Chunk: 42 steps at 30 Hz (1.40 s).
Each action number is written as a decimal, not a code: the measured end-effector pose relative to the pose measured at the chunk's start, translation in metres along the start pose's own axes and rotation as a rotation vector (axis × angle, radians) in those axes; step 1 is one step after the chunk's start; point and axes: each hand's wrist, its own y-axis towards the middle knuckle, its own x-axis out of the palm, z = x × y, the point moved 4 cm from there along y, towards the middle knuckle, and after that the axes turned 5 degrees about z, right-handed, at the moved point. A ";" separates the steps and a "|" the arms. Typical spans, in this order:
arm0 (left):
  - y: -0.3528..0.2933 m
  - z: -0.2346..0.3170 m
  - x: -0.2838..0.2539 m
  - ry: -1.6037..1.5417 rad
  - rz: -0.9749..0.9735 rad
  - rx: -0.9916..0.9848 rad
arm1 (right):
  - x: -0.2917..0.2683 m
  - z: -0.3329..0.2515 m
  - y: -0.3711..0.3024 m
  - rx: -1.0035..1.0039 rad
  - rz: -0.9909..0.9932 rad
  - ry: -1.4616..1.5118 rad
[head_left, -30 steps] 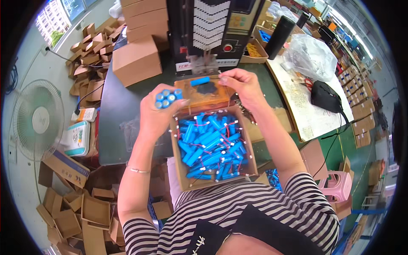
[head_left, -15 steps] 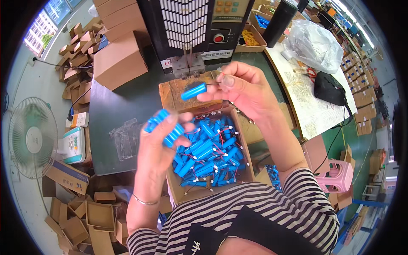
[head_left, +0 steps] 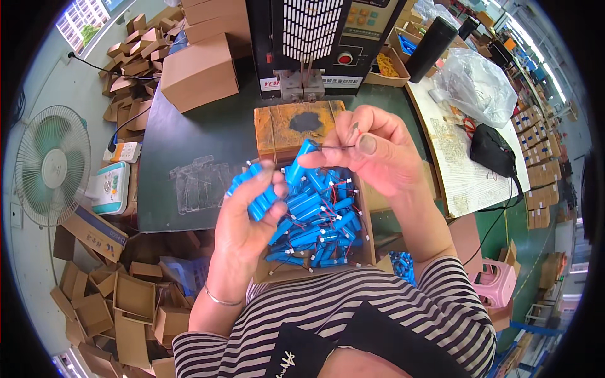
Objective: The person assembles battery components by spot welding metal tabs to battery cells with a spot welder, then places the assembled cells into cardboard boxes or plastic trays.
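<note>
My left hand [head_left: 242, 211] is closed around several blue cylindrical battery cells [head_left: 262, 208]. My right hand [head_left: 387, 154] pinches the thin dark wire of a single blue battery cell [head_left: 300, 166], a small white connector showing at its fingertips. That cell hangs tilted to the left of the right fingers, just beside the left hand. Below both hands is a cardboard box [head_left: 370, 242], filled with a heap of blue cells [head_left: 318, 230] that have red and black leads and white plugs. The left hand partly hides its far left corner.
Beyond the box stand an orange-brown block [head_left: 271, 135] and a black machine [head_left: 268, 38] with metal electrodes. A closed carton [head_left: 198, 72] and a clear plastic piece [head_left: 201, 183] lie on the dark table. At left is a fan [head_left: 53, 165]; at right, a black pouch [head_left: 493, 150].
My right hand has moved right and slightly down, and its cell now hangs more upright, nearer the left hand. The left hand keeps its cells. The whole view has shifted.
</note>
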 end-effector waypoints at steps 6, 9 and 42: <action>-0.023 -0.025 0.016 -0.118 -0.134 -0.147 | 0.021 0.007 0.007 -0.011 -0.024 0.128; -0.013 -0.017 0.007 -0.229 -0.195 -0.002 | 0.026 0.017 0.003 0.034 -0.037 0.157; 0.071 0.041 0.055 1.267 -0.194 0.845 | -0.065 0.045 0.034 0.100 0.437 -0.850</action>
